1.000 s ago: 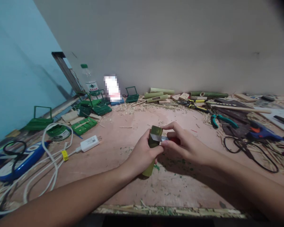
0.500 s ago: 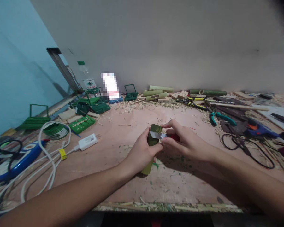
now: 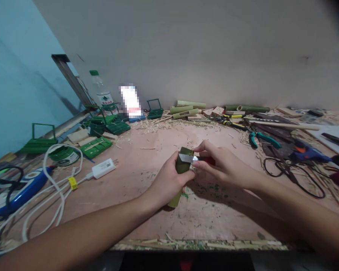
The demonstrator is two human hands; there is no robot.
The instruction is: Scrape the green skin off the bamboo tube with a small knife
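On the bench (image 3: 135, 158), with the green bamboo piece (image 3: 183, 167) as the middle of a clock, lots of things sit all around. At twelve, near the wall, are cut bamboo tubes (image 3: 188, 113) in a pile. At eleven stands a tiny green chair (image 3: 155, 113), with a bright, blurred screen (image 3: 130, 99) next to it. Between ten and eleven is a clear bottle (image 3: 104, 96) with a green cap. At nine lies a white plug (image 3: 103, 168), and its white cord (image 3: 61, 195) loops down toward eight. Teal pliers (image 3: 264, 140) are at two, and a blue glue gun (image 3: 310, 153) is near three, by a black cord (image 3: 295, 177). Little green bits (image 3: 211, 188) lie at four, close to the hands.

The left hand (image 3: 169, 177) has its grip wrapped around the bamboo and hides its middle. The top end pokes out at one o'clock from that hand, and the bottom end at six. The right hand (image 3: 224, 165) has its grip pinched on a red knife (image 3: 196, 159). The blade points to nine, across the bamboo near its top.
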